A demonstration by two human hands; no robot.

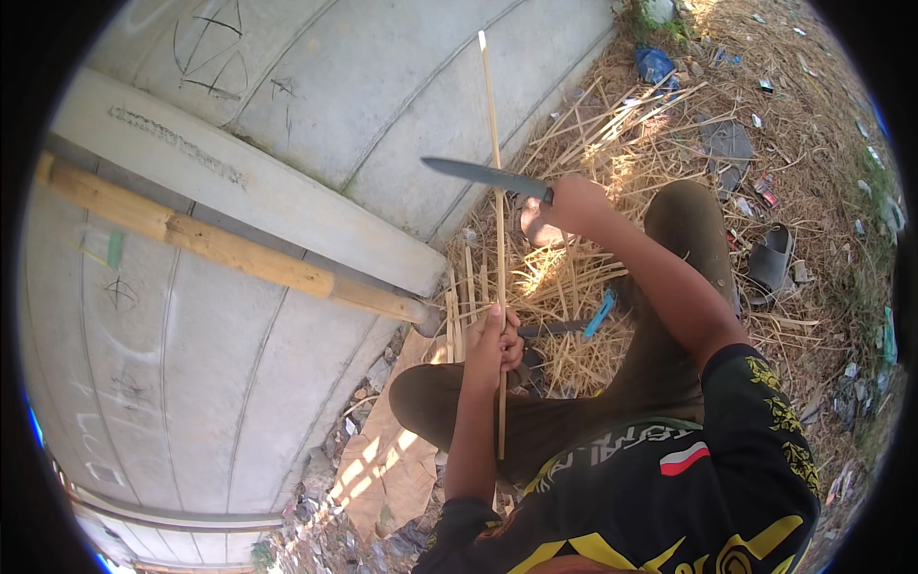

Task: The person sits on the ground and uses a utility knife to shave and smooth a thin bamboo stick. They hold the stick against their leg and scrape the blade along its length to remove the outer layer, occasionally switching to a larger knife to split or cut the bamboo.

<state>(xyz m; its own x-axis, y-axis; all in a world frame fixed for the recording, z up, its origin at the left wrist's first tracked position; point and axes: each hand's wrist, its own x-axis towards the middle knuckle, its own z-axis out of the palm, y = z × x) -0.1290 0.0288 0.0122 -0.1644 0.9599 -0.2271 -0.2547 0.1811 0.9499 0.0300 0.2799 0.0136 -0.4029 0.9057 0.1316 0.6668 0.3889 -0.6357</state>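
My left hand (pixel 492 346) is closed round a long, thin bamboo strip (pixel 497 234), which stands nearly upright in the picture and reaches out beyond my knees. In my right hand (pixel 576 205) is a knife (pixel 478 172) with a broad dark blade, its tip to the left. The blade crosses the strip well above my left hand; whether it touches the strip I cannot tell. Under the knife and around my legs lies a heap of pale bamboo shavings (pixel 564 287). A second dark blade (pixel 555 327) lies partly hidden beside my left hand.
A bamboo pole (pixel 229 253) leans along the grey concrete wall (pixel 316 96) to the left. A turquoise object (pixel 600 313) lies on the shavings. At the right are a grey sandal (pixel 771 260) and scattered litter; a brown cardboard sheet (pixel 387 469) lies by my left knee.
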